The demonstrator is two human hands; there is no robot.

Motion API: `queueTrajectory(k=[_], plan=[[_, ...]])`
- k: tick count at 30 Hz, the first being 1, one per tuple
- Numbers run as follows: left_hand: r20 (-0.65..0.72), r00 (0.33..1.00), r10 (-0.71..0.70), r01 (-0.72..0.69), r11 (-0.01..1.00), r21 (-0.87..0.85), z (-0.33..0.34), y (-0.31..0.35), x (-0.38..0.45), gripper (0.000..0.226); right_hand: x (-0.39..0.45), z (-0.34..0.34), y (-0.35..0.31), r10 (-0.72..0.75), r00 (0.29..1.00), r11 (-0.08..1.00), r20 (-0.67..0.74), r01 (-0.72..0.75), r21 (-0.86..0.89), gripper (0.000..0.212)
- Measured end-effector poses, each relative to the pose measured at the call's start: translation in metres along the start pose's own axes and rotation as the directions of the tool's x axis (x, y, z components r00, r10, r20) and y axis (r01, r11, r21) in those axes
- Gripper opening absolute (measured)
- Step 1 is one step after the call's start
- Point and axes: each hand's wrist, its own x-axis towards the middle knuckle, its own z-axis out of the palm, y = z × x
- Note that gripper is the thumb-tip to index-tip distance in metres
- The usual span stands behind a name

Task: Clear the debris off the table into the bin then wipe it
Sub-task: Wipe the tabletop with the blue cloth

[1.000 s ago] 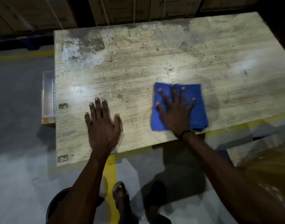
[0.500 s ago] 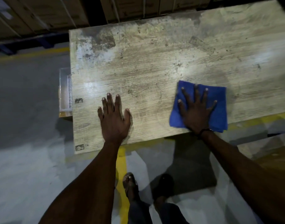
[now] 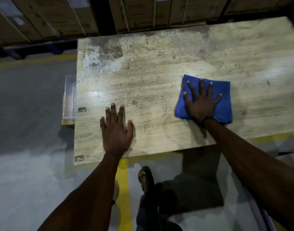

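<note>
A worn, stained wooden table [image 3: 159,67] fills the middle of the head view. My right hand [image 3: 201,104] lies flat with spread fingers on a folded blue cloth [image 3: 224,100], pressing it onto the table's near right part. My left hand [image 3: 116,130] rests palm down with straight fingers on the bare wood near the front left edge, holding nothing. No loose debris shows on the tabletop. No bin is in view now.
A clear plastic container [image 3: 69,100] sticks out from under the table's left side. Stacked cardboard boxes [image 3: 143,12] stand right behind the table. Grey floor with yellow lines [image 3: 124,189] lies in front, where my sandalled foot [image 3: 145,177] stands.
My right hand has slid the blue cloth to the right across the table. The view shifted left, and the dark bin by my left arm is out of view. My left hand stays planted.
</note>
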Motion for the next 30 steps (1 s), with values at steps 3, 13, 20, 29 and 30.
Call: queueTrajectory(k=[3, 13, 20, 29, 30], plan=[[0.004, 1.0, 0.0, 0.0, 1.0, 0.009, 0.001, 0.0, 0.0, 0.069, -0.025, 0.02, -0.046, -0.102, 0.993, 0.992, -0.066, 0.097, -0.075, 0.062], [0.02, 1.0, 0.013, -0.014, 1.0, 0.028, 0.003, -0.002, -0.002, 0.068, -0.013, 0.03, -0.054, -0.256, 0.961, 0.965, -0.1, 0.249, -0.077, 0.057], [0.044, 0.999, 0.011, -0.012, 0.999, 0.035, 0.007, -0.001, 0.0, 0.07, 0.036, 0.015, -0.052, -0.047, 0.999, 0.999, -0.026, 0.047, -0.005, 0.06], [0.106, 0.991, 0.076, -0.079, 0.997, 0.016, 0.011, 0.004, 0.119, 0.073, -0.047, 0.044, -0.107, -0.423, 0.904, 0.905, -0.057, 0.419, -0.073, 0.058], [0.122, 0.99, 0.076, -0.078, 0.997, 0.012, 0.01, 0.002, 0.133, 0.074, -0.025, 0.043, -0.1, -0.366, 0.927, 0.929, -0.077, 0.359, -0.09, 0.058]])
